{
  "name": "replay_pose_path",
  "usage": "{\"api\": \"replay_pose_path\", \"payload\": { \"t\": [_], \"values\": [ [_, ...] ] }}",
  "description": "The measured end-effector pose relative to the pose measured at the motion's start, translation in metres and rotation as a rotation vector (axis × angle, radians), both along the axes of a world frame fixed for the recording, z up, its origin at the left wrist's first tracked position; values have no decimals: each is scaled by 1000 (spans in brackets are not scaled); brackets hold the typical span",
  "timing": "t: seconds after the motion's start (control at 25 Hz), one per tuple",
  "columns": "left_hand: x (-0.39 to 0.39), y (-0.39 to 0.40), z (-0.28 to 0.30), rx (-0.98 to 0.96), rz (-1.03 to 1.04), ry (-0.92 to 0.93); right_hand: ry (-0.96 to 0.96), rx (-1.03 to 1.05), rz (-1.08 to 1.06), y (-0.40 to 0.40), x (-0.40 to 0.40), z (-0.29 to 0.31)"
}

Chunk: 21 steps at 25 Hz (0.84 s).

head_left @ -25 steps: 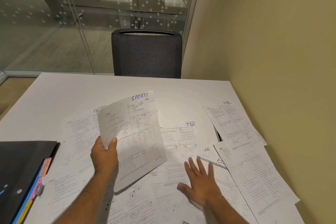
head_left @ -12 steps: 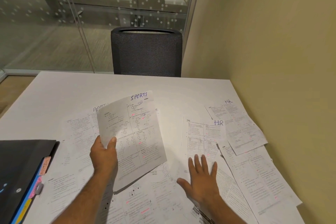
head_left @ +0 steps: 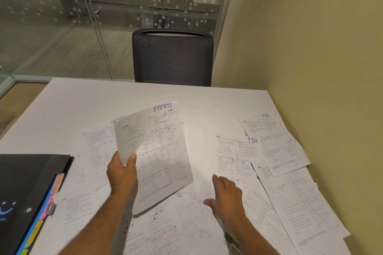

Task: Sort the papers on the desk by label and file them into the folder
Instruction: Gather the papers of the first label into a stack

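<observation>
Your left hand (head_left: 122, 174) pinches the SPORTS sheets (head_left: 154, 151) near their lower left edge, thumb on the printed face and fingers behind, lifting them clear of the desk (head_left: 83, 105) and tilted toward you, probably so the handwritten label at the top reads at a glance. It looks like more than one sheet in that grip, though the count can't be told. Your right hand (head_left: 227, 198) lies flat, palm down, fingers loosely together and pointing away from you, pressing on the near edge of an HR sheet (head_left: 234, 155), likely to slide it toward its kind. A second HR page (head_left: 273, 141) lies just beyond, overlapping it at the corner, so the two seem to be gathering into one pile by the wall. More loose papers (head_left: 296, 203) fan out under and right of that hand, and a sheet marked ADMI (head_left: 97, 143) sits behind the lifted pages. The dark folder (head_left: 27, 188) waits closed at the left edge, coloured tabs (head_left: 49, 198) showing along its side, with nothing filed from these piles yet
</observation>
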<state>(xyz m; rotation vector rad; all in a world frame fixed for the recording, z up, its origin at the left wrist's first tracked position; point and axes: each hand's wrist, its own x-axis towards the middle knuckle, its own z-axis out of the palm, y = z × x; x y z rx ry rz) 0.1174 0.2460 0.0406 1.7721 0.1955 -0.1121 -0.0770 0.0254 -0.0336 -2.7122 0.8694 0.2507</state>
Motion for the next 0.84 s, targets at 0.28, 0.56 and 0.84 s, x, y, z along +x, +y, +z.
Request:
{"api": "replay_pose_path", "payload": {
  "t": [0.28,0.56,0.84],
  "values": [
    [0,5,4,-29,17,-3,-364,179,-438,-12,-6,2],
    [3,7,1,1,8,-18,-962,275,-1318,-62,-21,18],
    [0,0,-2,10,-7,-13,-1151,271,-1501,-88,-39,38]
  ]
}}
